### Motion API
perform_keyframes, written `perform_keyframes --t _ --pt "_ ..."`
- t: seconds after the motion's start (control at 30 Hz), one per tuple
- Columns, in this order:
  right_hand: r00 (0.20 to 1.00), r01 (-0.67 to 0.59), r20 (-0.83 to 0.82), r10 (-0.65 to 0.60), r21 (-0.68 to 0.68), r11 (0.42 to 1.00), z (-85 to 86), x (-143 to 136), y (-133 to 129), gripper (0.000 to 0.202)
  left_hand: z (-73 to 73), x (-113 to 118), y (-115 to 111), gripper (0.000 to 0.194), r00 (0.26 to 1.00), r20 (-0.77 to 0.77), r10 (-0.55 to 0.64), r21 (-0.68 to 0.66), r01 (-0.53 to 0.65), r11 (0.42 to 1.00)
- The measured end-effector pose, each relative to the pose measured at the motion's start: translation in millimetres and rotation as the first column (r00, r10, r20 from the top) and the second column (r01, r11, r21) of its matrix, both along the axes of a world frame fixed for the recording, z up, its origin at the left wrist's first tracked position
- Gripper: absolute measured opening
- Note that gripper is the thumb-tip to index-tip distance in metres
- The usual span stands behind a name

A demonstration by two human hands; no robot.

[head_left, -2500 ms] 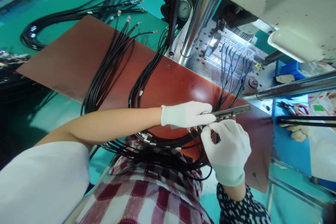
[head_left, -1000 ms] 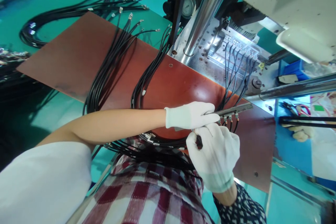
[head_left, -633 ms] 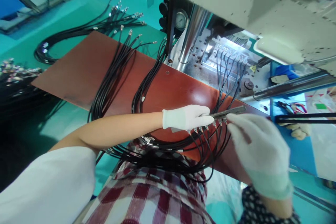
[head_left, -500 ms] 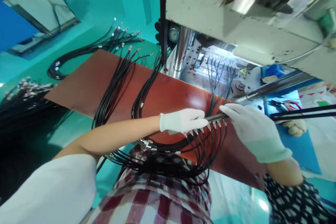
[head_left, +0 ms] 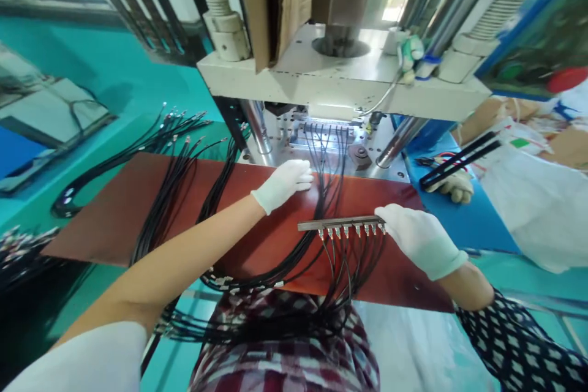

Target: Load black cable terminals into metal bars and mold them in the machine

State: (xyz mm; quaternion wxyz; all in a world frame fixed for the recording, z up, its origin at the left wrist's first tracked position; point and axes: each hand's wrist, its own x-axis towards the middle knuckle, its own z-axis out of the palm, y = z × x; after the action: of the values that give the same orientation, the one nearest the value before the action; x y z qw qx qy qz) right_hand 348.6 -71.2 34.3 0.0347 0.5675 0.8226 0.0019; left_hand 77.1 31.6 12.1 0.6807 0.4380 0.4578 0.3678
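My right hand (head_left: 420, 240), in a white glove, grips the right end of a thin metal bar (head_left: 337, 223) above the red-brown board (head_left: 114, 214). Several black cables (head_left: 349, 263) hang from metal ends along the bar's lower edge and loop down toward my lap. My left hand (head_left: 281, 182), also gloved, reaches forward over the board. Its fingertips rest beside another row of black cables (head_left: 327, 153) that run into the fixture of the press (head_left: 340, 79). I see nothing held in the left hand.
Bundles of black cables (head_left: 174, 165) lie across the board's left part and the teal table. At the right, a co-worker's gloved hand (head_left: 454, 187) holds a long black strip (head_left: 459, 158) over a blue surface. The press head overhangs the fixture.
My left hand let go of the bar and moved forward to the cables at the press. My right hand took the bar's right end. The camera tilted up.
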Motion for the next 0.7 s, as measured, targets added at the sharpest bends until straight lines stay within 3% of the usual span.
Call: perform_keyframes --t 0.07,0.17,0.3,0.43,0.57,0.7 --pt "0.998 0.057 0.028 -0.056 -0.018 0.998 -6.1 17 -12 0.020 -5.6 20 19 0.031 0.985 0.140 -0.101 -0.090 0.114 0.989" --pt "0.990 0.117 0.086 -0.111 -0.067 0.991 -12.7 35 -26 0.023 -3.9 40 40 0.035 0.949 0.252 -0.188 -0.272 0.256 0.928" --pt "0.990 0.107 0.109 -0.092 -0.145 0.984 -10.9 43 -25 0.023 16.0 31 53 0.041 0.926 0.312 -0.214 -0.322 0.315 0.893" --pt "0.999 0.043 0.029 -0.038 -0.196 0.980 -3.5 21 7 0.025 19.1 20 46 0.030 0.913 0.341 -0.226 -0.344 0.345 0.874" --pt "0.994 -0.097 -0.072 0.081 -0.258 0.961 -0.4 -12 47 0.030 -1.4 23 37 0.017 0.925 0.321 -0.202 -0.348 0.314 0.884" --pt "0.981 -0.189 -0.104 0.164 -0.320 0.928 6.5 -27 91 0.025 -14.2 31 44 0.008 0.905 0.384 -0.181 -0.346 0.323 0.881"
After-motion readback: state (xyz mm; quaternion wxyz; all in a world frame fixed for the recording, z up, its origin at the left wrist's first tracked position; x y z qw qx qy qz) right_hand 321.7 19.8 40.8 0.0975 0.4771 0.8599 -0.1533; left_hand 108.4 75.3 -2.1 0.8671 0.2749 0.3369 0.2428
